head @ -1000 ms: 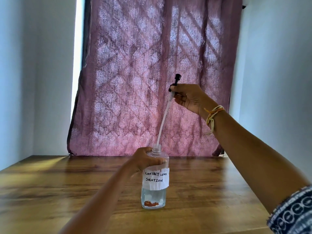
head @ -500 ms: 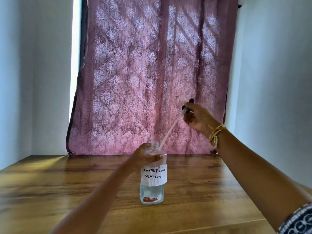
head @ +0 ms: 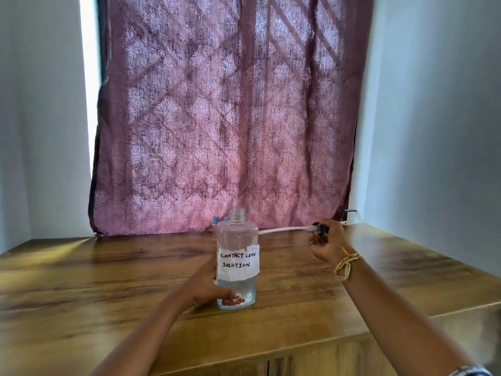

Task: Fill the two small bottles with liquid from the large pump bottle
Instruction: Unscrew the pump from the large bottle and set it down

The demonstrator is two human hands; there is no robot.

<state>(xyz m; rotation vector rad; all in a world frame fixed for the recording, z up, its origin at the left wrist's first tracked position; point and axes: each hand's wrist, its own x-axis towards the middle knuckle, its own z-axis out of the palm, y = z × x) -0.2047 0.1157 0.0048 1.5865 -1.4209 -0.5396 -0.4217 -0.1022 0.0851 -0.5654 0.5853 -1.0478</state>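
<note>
The large clear bottle stands upright mid-table, its threaded neck uncapped, with a paper label reading "contact lens solution". My left hand grips its lower left side near the base. My right hand is low over the table to the right, shut on the black pump head. The pump's white dip tube lies almost level, pointing left toward the bottle. Behind the bottle, blue caps of small bottles peek out; their bodies are mostly hidden.
The wooden table has a front edge below and a right edge near the wall. A patterned purple curtain hangs behind it. White walls close in on both sides.
My right hand has drawn the pump and tube fully out of the bottle and lowered it to the right, near the table. My left hand slid from the bottle's shoulder down to its base.
</note>
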